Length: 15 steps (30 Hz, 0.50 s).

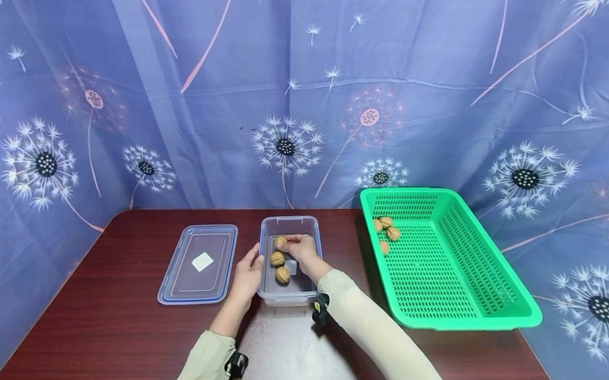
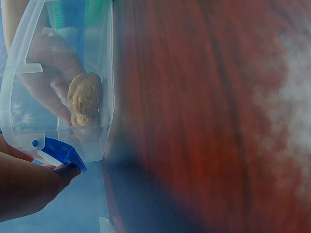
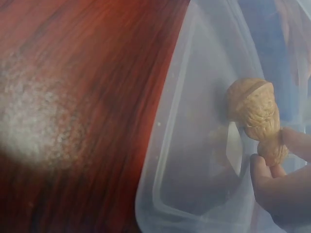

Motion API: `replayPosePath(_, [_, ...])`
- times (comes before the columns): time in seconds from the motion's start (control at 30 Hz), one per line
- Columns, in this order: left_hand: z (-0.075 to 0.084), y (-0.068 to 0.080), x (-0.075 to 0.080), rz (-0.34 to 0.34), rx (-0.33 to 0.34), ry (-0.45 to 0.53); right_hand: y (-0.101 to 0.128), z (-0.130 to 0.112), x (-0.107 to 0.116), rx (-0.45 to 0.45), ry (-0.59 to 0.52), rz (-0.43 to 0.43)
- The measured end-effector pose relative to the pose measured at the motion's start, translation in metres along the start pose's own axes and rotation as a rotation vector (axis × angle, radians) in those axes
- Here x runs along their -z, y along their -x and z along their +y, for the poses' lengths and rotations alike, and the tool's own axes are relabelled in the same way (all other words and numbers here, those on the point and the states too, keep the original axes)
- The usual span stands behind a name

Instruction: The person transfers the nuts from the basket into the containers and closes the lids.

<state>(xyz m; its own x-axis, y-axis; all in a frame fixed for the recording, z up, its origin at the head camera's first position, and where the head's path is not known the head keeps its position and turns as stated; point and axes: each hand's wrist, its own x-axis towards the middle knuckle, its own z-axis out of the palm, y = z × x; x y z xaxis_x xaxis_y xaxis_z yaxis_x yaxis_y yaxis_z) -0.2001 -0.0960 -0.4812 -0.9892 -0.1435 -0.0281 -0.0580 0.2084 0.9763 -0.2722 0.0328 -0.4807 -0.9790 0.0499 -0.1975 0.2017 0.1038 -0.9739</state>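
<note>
**A walnut (image 3: 272,151) pinched inside the clear box (image 1: 289,298)**

From where I stand, the right hand (image 1: 304,251) reaches into the box and grasps one walnut between thumb and fingertips, toward the far end of a line with two other walnuts (image 1: 277,258). The left hand (image 1: 248,272) lies along the outside of the box's left wall, its fingers touching the wall near a blue latch (image 2: 65,151) rather than clenched.

I'd judge that a gentle release, right at the box floor, suits such a round, ridged nut best; letting go higher could set it rolling into its neighbours. Light, steady pressure from the left hand should stop the box sliding without bowing its wall.

Four walnuts (image 1: 393,233) sit at the left side of the green basket (image 1: 472,323); the lid (image 1: 178,281) lies flat, left of the box.
</note>
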Motion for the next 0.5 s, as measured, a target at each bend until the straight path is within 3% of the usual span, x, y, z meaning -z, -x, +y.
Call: replayPosePath(0.5, [0.0017,0.0001,-0.0004,0.018,-0.003,-0.012,0.0009,-0.0014,0.0035,0.007,0.051,0.003])
